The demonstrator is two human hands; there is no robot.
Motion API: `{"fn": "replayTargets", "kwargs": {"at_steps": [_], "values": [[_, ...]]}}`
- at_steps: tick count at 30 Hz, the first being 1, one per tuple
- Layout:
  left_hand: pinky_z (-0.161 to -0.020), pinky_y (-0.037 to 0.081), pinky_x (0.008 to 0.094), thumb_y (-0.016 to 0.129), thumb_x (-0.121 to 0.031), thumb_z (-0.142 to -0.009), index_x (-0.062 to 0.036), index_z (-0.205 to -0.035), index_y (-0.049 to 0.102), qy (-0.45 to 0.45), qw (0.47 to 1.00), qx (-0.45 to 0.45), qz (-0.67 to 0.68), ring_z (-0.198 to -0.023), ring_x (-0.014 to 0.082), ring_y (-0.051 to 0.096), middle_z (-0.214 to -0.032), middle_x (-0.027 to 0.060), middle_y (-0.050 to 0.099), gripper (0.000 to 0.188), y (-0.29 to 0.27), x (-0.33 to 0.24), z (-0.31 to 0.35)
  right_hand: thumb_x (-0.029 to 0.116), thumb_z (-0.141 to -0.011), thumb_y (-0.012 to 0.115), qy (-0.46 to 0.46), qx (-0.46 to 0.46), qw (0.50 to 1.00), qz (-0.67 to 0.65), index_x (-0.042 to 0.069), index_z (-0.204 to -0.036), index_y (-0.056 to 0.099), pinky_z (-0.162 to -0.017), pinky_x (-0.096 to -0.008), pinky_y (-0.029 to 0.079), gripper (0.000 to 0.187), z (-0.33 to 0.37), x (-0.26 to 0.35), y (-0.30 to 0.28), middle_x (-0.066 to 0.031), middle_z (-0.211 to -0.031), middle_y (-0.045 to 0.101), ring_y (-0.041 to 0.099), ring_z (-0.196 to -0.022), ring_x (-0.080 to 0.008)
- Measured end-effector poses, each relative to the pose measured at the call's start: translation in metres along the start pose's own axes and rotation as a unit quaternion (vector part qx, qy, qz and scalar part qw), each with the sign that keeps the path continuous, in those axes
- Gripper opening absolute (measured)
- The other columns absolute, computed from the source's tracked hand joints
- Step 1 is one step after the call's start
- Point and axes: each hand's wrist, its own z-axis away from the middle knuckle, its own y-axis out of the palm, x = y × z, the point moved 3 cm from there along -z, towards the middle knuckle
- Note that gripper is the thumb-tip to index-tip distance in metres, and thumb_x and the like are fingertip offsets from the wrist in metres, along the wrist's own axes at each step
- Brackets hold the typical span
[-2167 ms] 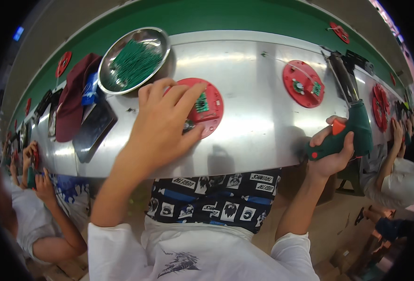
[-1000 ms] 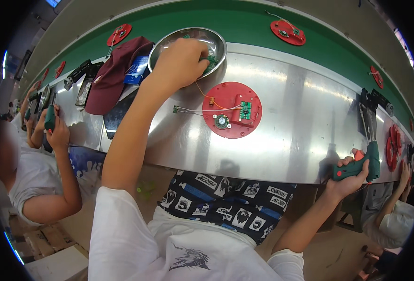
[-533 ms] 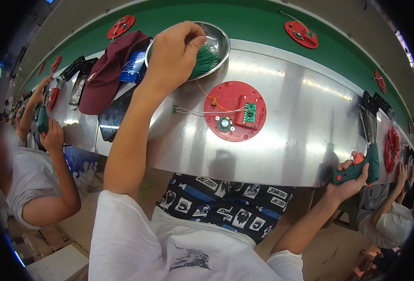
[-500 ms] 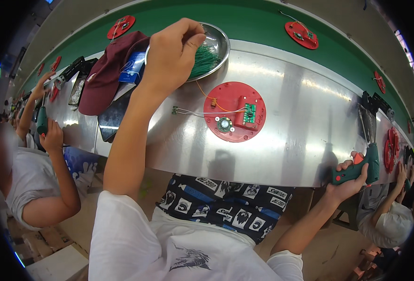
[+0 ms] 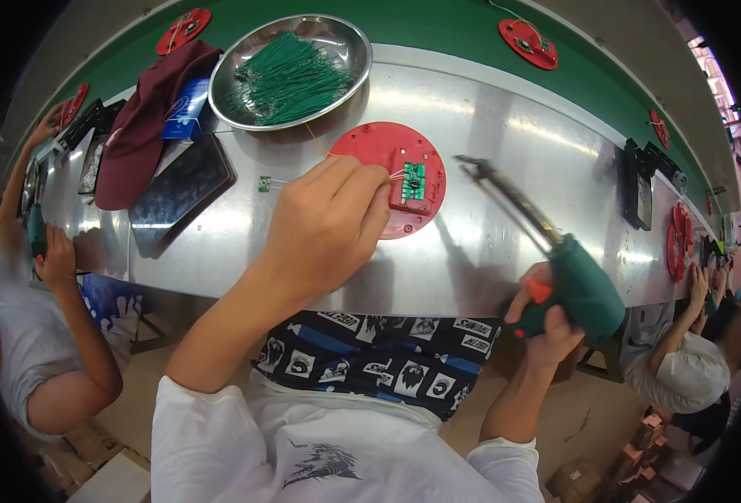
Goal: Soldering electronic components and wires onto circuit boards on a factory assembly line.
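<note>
Both hands (image 5: 324,222) (image 5: 555,337) neared the disc (image 5: 383,149), left fingers (image 5: 376,208) pressed together, right gripping soldering gun (image 5: 588,289).

The round disc (image 5: 369,141) is coloured plain red, and a green circuit board (image 5: 415,182) is set against it. The soldering tool's body (image 5: 587,289) is finished in dark green, its trigger (image 5: 540,286) in orange-red. The bowl (image 5: 355,82) is seen in bright silver, the wires (image 5: 295,80) inside it in green. Maroon is shown by the cap (image 5: 140,138), blue and white by the box (image 5: 187,109). The black shorts (image 5: 362,360) are patterned with white and blue patches; the white shirt (image 5: 404,457) is printed with a dark motif.
</note>
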Motion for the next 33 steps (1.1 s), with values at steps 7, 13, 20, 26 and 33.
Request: {"fn": "replayTargets", "kwargs": {"at_steps": [7, 13, 20, 26, 33], "values": [[-0.058, 0.048, 0.037, 0.069, 0.004, -0.077, 0.0026, -0.088, 0.064, -0.006, 1.0, 0.016, 0.011, -0.066, 0.0298, 0.06, -0.077, 0.0136, 0.061, 0.011, 0.006, 0.002, 0.0, 0.029, -0.089, 0.066, 0.05, 0.061, 0.994, 0.076, -0.009, -0.127, 0.054, -0.049, -0.0263, 0.043, 0.056, 0.009, 0.012, 0.012, -0.0209, -0.1, 0.063, 0.057, -0.058, -0.0191], [-0.058, 0.048, 0.0378, 0.069, 0.005, -0.077, 0.0027, -0.088, 0.063, 0.007, 1.0, 0.015, 0.003, -0.067, 0.0307, 0.06, -0.078, 0.0138, 0.06, 0.013, 0.008, 0.003, 0.003, 0.024, -0.088, 0.066, 0.059, 0.042, 0.994, 0.083, -0.01, -0.125, 0.055, -0.048, -0.0258, 0.043, 0.051, 0.008, 0.012, 0.016, -0.0204, -0.098, 0.063, 0.057, -0.057, -0.0189], [-0.059, 0.048, 0.0383, 0.068, 0.005, -0.077, 0.0024, -0.089, 0.063, 0.015, 1.0, 0.022, -0.011, -0.067, 0.0308, 0.059, -0.078, 0.0137, 0.058, 0.013, 0.009, 0.004, 0.003, 0.024, -0.087, 0.067, 0.076, 0.037, 0.995, 0.056, -0.01, -0.117, 0.057, -0.043, -0.0256, 0.042, 0.046, 0.001, 0.012, 0.016, -0.0192, -0.093, 0.062, 0.056, -0.054, -0.0191], [-0.059, 0.048, 0.0384, 0.068, 0.004, -0.077, 0.0021, -0.089, 0.063, 0.017, 0.999, 0.024, -0.012, -0.067, 0.0305, 0.059, -0.078, 0.0137, 0.058, 0.013, 0.009, 0.005, 0.004, 0.026, -0.088, 0.066, 0.082, 0.029, 0.996, 0.002, -0.011, -0.115, 0.055, -0.042, -0.0272, 0.043, 0.047, -0.007, 0.008, 0.015, -0.0184, -0.087, 0.059, 0.055, -0.048, -0.0202], [-0.057, 0.05, 0.0371, 0.064, -0.003, -0.075, -0.0022, -0.08, 0.056, 0.035, 0.999, 0.006, -0.035, -0.067, 0.0256, 0.057, -0.073, 0.0085, 0.052, 0.009, 0.014, 0.008, 0.005, 0.03, -0.091, 0.063, 0.064, 0.009, 0.998, -0.022, -0.017, -0.122, 0.045, -0.036, -0.0293, 0.045, 0.059, -0.014, 0.005, 0.009, -0.024, -0.086, 0.059, 0.056, -0.045, -0.0231]]}}
